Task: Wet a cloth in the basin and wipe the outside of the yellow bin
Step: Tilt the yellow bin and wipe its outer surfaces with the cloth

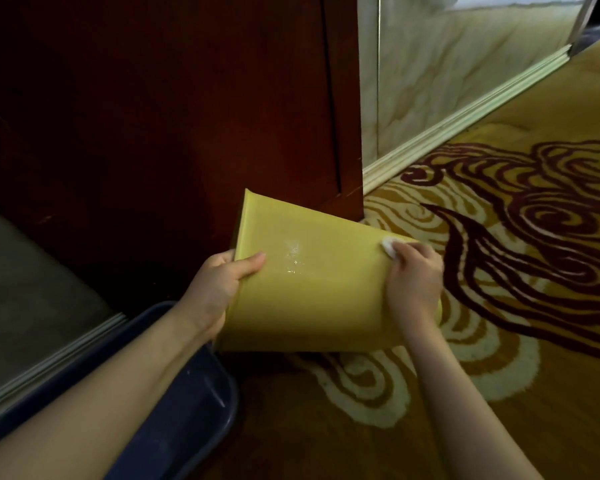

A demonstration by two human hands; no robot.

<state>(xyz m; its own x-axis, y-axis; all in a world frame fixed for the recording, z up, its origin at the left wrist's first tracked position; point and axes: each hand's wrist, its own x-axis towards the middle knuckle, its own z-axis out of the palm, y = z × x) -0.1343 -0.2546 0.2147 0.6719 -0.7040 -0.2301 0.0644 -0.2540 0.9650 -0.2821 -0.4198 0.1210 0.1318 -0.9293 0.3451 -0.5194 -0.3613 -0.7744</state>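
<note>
The yellow bin (pixel 312 278) lies tipped on its side at the centre of the frame, rim toward the left, base toward the right, a wet sheen on its upper face. The left hand (pixel 219 289) clamps the rim edge, thumb over the outside wall, fingers hidden inside. The right hand (pixel 414 282) is curled around a small white cloth (pixel 493 246), pressing it on the bin's upper right edge near the base. The dark blue basin (pixel 187 410) sits at lower left, its corner just under the bin's rim. A dark wooden cabinet (pixel 187 116) stands close behind the bin. Open patterned carpet (pixel 516 271) spreads to the right, up to the pale skirting board (pixel 465 116).
</note>
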